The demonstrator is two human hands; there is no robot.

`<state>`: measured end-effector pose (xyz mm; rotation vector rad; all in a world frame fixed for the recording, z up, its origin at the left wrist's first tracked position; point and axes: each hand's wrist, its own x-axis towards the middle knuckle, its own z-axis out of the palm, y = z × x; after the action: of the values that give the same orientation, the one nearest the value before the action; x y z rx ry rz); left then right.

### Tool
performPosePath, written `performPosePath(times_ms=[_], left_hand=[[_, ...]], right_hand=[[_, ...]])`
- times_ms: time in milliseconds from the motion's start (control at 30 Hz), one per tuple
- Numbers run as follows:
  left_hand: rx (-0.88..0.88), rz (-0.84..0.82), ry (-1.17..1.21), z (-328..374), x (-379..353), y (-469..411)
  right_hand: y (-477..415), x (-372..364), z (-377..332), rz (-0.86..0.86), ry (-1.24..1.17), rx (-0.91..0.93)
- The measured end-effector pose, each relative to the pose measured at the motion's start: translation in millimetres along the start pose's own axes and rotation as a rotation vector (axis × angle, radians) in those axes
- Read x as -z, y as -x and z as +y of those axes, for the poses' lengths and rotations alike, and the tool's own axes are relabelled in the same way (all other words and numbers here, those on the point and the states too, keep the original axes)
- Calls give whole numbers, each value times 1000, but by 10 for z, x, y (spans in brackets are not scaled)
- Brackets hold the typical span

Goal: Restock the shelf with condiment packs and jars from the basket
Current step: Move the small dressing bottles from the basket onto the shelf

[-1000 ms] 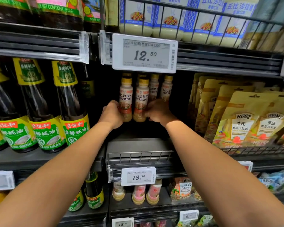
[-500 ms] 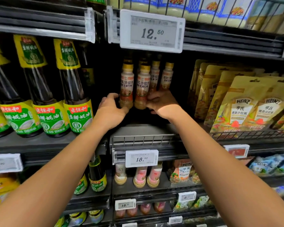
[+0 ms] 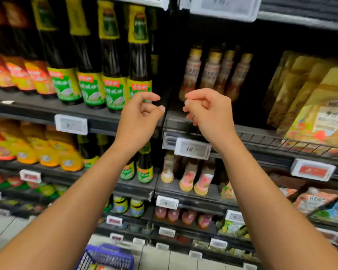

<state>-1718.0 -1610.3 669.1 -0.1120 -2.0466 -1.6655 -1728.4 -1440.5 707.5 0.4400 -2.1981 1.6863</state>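
The dressing bottles (image 3: 213,73) stand clustered on their shelf (image 3: 176,118), and both hands, which a moment ago were cupped round the front two, have come off them and drawn back toward the person. I'd take that to mean this lot is placed and squared up, and the next thing is another reach down for stock. From the left: the tall dark sauce bottles (image 3: 109,75) fill their bay right up to the divider, so there's no swinging room that way. The basket (image 3: 105,258) shows low at the floor, blurred, with something colourful in it that I can't make out. The left hand (image 3: 139,115) hangs before the shelf edge, its grip slack and loosely curled, holding nothing. The right hand (image 3: 205,112), just beside it, is much the same, thumb and forefinger nearly meeting with nothing between them. Both are clear of the bottles, with open air behind them to pull back through. A price tag (image 3: 192,148) juts out below the right wrist, the one edge I'd mind on the way down. Further right a wire rail (image 3: 281,141) fronts the shelf, and the Heinz pouches (image 3: 316,106) lean behind it.
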Motion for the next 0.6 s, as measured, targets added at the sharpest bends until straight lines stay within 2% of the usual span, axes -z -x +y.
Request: performPosePath(times_ms=[267,600], left_hand=[[143,49,-18,-170,420,824],[362,163,-44,-767,1075,1584]], right_hand=[[742,-488,139,-199,-170,-135],[1502,-1379,654,-417,-203,-264]])
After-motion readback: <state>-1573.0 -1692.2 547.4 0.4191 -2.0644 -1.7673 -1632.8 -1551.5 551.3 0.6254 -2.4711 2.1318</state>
